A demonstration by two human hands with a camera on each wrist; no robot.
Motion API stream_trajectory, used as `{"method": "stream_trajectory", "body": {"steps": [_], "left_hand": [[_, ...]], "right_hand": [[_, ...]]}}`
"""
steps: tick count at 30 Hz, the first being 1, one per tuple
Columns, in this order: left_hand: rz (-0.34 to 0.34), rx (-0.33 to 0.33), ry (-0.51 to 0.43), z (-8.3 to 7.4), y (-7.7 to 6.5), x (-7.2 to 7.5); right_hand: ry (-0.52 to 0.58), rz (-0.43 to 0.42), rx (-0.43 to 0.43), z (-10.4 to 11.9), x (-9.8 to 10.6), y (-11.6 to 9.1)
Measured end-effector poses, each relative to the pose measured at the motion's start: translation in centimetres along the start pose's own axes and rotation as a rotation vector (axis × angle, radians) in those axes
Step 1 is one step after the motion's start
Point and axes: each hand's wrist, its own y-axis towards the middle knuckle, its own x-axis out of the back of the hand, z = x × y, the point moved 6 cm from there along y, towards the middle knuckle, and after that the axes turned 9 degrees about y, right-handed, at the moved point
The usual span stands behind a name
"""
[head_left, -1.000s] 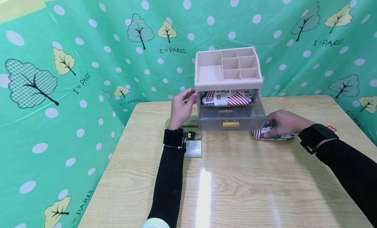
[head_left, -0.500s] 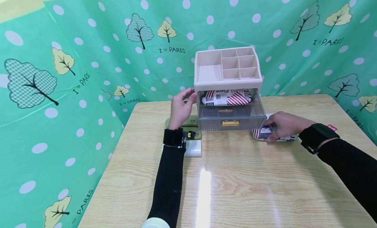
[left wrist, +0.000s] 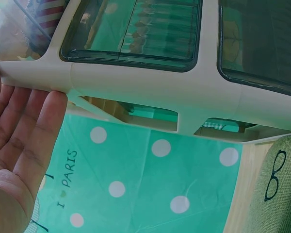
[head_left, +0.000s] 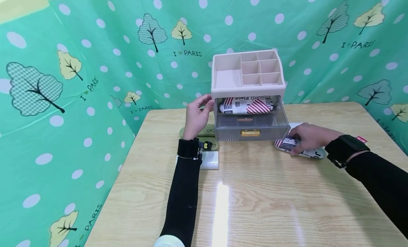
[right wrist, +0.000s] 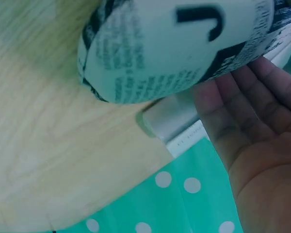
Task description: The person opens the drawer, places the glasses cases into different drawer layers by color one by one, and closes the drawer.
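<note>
A cream desktop organizer [head_left: 248, 91] stands near the table's back edge, its upper clear drawer [head_left: 267, 134] pulled out. Inside that drawer lies a newspaper-print glasses case [head_left: 245, 106] with red stripes. My left hand [head_left: 196, 116] is at the organizer's left side; in the left wrist view its straight fingers [left wrist: 51, 109] touch the cream frame. Right of the drawer, my right hand [head_left: 307, 136] grips a second newspaper-print glasses case [right wrist: 169, 48] between thumb and fingers. In the right wrist view this case looks slightly tilted; whether it still touches the table cannot be told.
Two green glasses cases [head_left: 208, 142] with spectacle drawings lie left of the organizer, partly behind my left wrist, and a white flat item [head_left: 209, 160] lies before them. A pale box-like thing [right wrist: 172, 116] is behind the right hand. A green dotted cloth [head_left: 172, 73] hangs behind the table.
My right hand has shifted its hold on the glasses case, and the case's right end has swung slightly toward the front. The left hand and organizer stay in place.
</note>
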Motion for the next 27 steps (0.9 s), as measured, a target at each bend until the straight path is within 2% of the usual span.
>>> {"method": "stream_trajectory", "body": {"steps": [8,17,27], "left_hand": [[0.002,0.013,0.004,-1.0,-0.1,-0.1],[0.011,-0.019,-0.025,0.1,0.3,-0.2],[0.01,-0.017,-0.029,0.3,0.1,-0.1]], "right_hand": [[0.005,-0.036,0.003,-0.1,-0.2,-0.5],[0.01,-0.098,0.026,-0.6,0.4,-1.5],[0.043,-0.161,-0.011,-0.9,2.6,-2.8]]}}
